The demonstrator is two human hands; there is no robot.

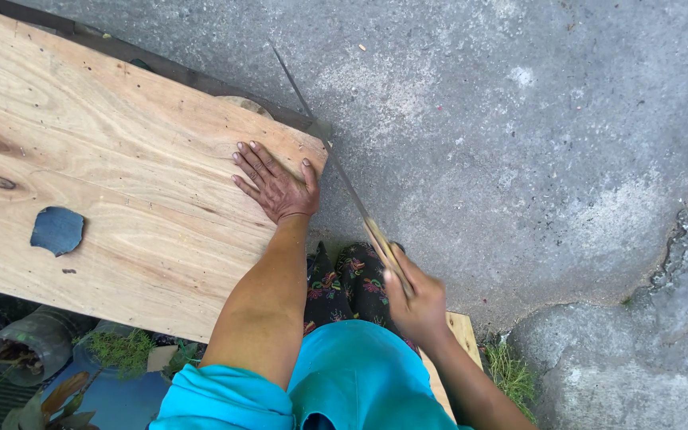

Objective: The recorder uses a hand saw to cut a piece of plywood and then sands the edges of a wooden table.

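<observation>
Nearest the camera, at the bottom edge, the person's teal shirt (352,382) and patterned trousers (352,283) fill the foreground. Just above, the right hand (417,306) is closed tight around the pale handle of a saw (344,179), though motion blur hides the exact finger placement. Its thin blade runs up and away along the right end of the board (121,183), seemingly meeting the board's far corner; whether a cut has been opened cannot be told. The left hand (276,185) lies flat and open on the board, fingers spread, holding nothing, pressing down just beside the blade line. In my judgement the work is best done with long, even strokes, the blade kept square to the end, and the left thumb held back from the teeth, since it sits close. Steady downward pressure should stop the board shifting. On the board's left part rests a blue shard (57,231), well apart from the blade. Below the board's near edge lie a dark pipe (33,342), some greenery (121,350) and a blue surface. A second plank (447,358) shows by the right forearm. Beyond, cracked grey concrete (559,159) extends outward, with a grass tuft (507,370) at the crack.
</observation>
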